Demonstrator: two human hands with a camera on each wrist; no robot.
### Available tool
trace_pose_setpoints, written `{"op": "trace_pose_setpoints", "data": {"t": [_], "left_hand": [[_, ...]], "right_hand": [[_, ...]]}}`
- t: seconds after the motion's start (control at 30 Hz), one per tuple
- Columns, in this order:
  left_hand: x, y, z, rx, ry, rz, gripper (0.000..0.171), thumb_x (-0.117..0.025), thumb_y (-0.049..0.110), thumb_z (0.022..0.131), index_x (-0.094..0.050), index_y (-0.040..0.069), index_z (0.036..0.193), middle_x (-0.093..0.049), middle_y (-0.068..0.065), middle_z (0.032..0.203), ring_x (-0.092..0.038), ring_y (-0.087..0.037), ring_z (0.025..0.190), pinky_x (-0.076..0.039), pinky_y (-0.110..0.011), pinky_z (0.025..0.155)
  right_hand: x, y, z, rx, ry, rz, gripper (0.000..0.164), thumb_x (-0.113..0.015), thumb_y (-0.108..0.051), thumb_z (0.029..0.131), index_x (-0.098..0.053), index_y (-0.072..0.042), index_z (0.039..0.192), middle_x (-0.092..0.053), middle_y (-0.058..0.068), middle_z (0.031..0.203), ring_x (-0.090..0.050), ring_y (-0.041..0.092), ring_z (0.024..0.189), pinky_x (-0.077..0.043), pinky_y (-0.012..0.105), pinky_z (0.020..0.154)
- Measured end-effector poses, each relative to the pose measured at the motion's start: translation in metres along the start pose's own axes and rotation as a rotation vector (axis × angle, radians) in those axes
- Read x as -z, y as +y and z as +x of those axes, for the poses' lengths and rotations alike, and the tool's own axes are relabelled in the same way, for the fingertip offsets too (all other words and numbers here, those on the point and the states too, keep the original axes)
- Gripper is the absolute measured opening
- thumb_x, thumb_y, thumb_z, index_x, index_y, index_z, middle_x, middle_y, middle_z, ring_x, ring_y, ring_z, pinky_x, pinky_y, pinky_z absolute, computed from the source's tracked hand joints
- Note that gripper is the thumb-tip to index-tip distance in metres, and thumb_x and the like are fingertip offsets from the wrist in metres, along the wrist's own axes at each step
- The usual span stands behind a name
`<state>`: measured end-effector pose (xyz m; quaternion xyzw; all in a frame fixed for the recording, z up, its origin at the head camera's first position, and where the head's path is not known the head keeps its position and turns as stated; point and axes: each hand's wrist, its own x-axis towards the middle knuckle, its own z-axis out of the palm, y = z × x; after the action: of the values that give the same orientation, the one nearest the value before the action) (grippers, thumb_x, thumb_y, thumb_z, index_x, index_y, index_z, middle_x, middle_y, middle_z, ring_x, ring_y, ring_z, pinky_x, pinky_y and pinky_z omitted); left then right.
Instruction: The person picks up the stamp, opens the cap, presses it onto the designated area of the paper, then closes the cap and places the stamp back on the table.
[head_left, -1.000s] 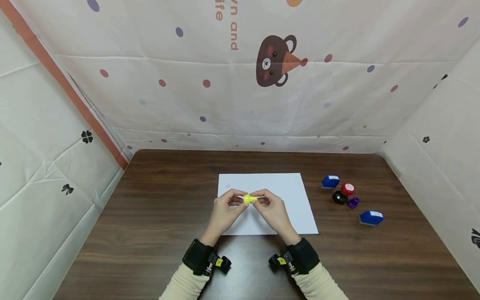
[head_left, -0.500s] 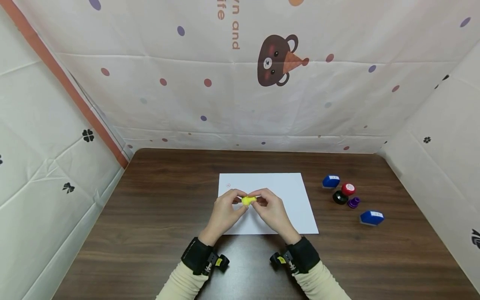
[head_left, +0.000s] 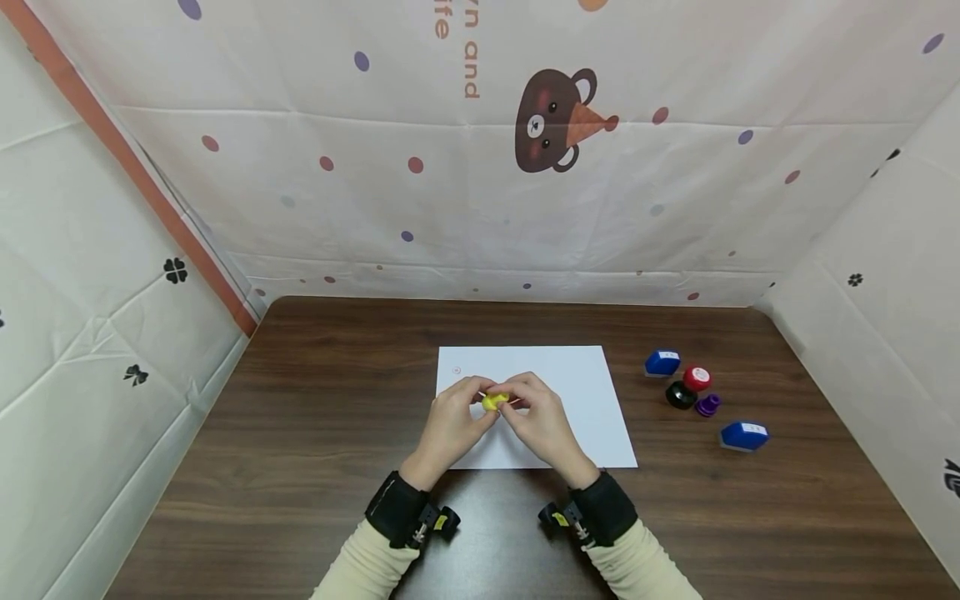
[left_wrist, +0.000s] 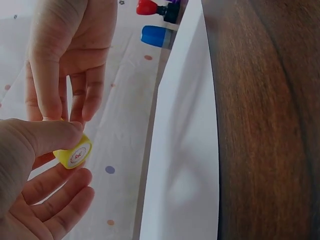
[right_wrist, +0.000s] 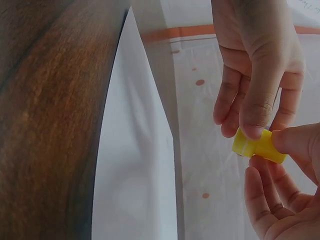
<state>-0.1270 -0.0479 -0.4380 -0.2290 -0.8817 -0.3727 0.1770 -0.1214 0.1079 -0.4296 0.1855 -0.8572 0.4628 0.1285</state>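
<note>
Over the white paper point(head_left: 573, 408), both hands hold a small yellow stamp point(head_left: 492, 403). My left hand point(head_left: 452, 425) pinches its wider end between thumb and fingers. From the other side, my right hand point(head_left: 543, 423) pinches the narrower end, its fingers covering much of it. A white face with a red design shows on the yellow stamp point(left_wrist: 78, 154) in the left wrist view. In the right wrist view a pale band rings the stamp point(right_wrist: 265, 147) near one end. A small red printed mark point(head_left: 456, 370) is at the paper's upper left.
To the right of the paper on the brown table point(head_left: 315, 417) are two blue stamps point(head_left: 662, 362), a red-topped piece point(head_left: 697, 378), a black round piece point(head_left: 680, 395) and a purple stamp point(head_left: 707, 405). A patterned cloth point(head_left: 450, 208) hangs behind the table.
The yellow stamp has shifted slightly left and down and turned a little. My right fingers have moved left over its narrow end, so less of it shows.
</note>
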Motion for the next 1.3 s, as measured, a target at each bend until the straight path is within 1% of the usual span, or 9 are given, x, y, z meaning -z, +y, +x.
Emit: {"op": "trace_pose_setpoints", "data": {"t": [0.23,0.33,0.37,0.53,0.6,0.8,0.97,1.13,1.3], "left_hand": [[0.003,-0.003,-0.001,0.028,-0.020,-0.009,0.032,-0.077,0.007,0.072,-0.064,0.010,0.101,-0.067,-0.001,0.094,-0.062,-0.011,0.074,-0.053,-0.021,0.065],[0.005,-0.006,-0.001,0.036,-0.028,-0.001,0.034,-0.077,0.006,0.072,-0.065,0.009,0.103,-0.067,-0.002,0.096,-0.062,-0.011,0.074,-0.053,-0.021,0.066],[0.006,-0.007,-0.001,0.035,-0.029,0.002,0.034,-0.077,0.006,0.072,-0.066,0.009,0.104,-0.067,-0.003,0.096,-0.062,-0.011,0.074,-0.054,-0.023,0.070],[0.013,-0.015,0.000,0.069,-0.024,-0.001,0.030,-0.077,0.005,0.071,-0.069,0.010,0.100,-0.066,-0.003,0.093,-0.062,-0.011,0.076,-0.055,-0.026,0.075],[0.016,-0.020,0.001,0.095,-0.020,0.003,0.029,-0.077,0.004,0.071,-0.070,0.011,0.099,-0.066,-0.003,0.094,-0.063,-0.012,0.077,-0.055,-0.025,0.071],[0.027,-0.043,0.004,0.184,-0.032,0.067,0.029,-0.076,0.006,0.072,-0.068,0.011,0.100,-0.066,-0.004,0.097,-0.063,-0.016,0.080,-0.054,-0.028,0.069],[0.038,-0.066,0.008,0.260,-0.056,0.143,0.029,-0.075,0.009,0.074,-0.066,0.011,0.101,-0.066,-0.006,0.101,-0.063,-0.019,0.088,-0.054,-0.033,0.075],[0.049,-0.091,0.012,0.303,-0.075,0.213,0.027,-0.074,0.012,0.076,-0.064,0.010,0.101,-0.067,-0.009,0.101,-0.063,-0.023,0.091,-0.053,-0.039,0.077],[0.061,-0.114,0.017,0.367,-0.083,0.239,0.029,-0.072,0.013,0.078,-0.063,0.007,0.104,-0.067,-0.013,0.101,-0.063,-0.028,0.091,-0.052,-0.044,0.077]], "right_hand": [[0.001,-0.001,0.000,0.050,-0.034,0.006,0.026,-0.067,0.005,0.079,-0.069,-0.009,0.101,-0.059,0.003,0.095,-0.061,0.015,0.081,-0.056,0.026,0.067],[0.002,-0.001,0.000,0.048,-0.053,-0.006,0.028,-0.068,0.003,0.079,-0.067,-0.008,0.105,-0.060,0.005,0.097,-0.062,0.017,0.082,-0.056,0.027,0.069],[0.002,0.000,0.000,0.046,-0.057,-0.016,0.029,-0.068,0.002,0.079,-0.067,-0.009,0.106,-0.060,0.005,0.097,-0.063,0.017,0.082,-0.056,0.026,0.069],[0.008,0.003,0.000,0.044,-0.059,-0.069,0.030,-0.069,0.000,0.079,-0.065,-0.011,0.106,-0.060,0.008,0.098,-0.063,0.016,0.083,-0.056,0.025,0.070],[0.010,0.005,0.000,0.042,-0.060,-0.080,0.029,-0.069,0.000,0.079,-0.066,-0.012,0.106,-0.061,0.009,0.099,-0.063,0.015,0.084,-0.056,0.025,0.070],[0.015,0.013,-0.003,0.044,-0.065,-0.102,0.026,-0.068,-0.001,0.080,-0.066,-0.013,0.104,-0.061,0.006,0.098,-0.063,0.015,0.084,-0.056,0.027,0.069],[0.020,0.018,-0.005,0.032,-0.064,-0.106,0.025,-0.068,-0.002,0.080,-0.067,-0.013,0.103,-0.060,0.001,0.099,-0.063,0.016,0.085,-0.056,0.028,0.070],[0.028,0.022,-0.006,0.018,-0.067,-0.123,0.025,-0.068,-0.003,0.081,-0.066,-0.013,0.104,-0.060,0.002,0.099,-0.062,0.015,0.086,-0.056,0.028,0.071],[0.032,0.026,-0.008,0.014,-0.062,-0.123,0.025,-0.068,-0.004,0.081,-0.066,-0.013,0.104,-0.061,0.005,0.099,-0.061,0.012,0.085,-0.056,0.028,0.072]]}}
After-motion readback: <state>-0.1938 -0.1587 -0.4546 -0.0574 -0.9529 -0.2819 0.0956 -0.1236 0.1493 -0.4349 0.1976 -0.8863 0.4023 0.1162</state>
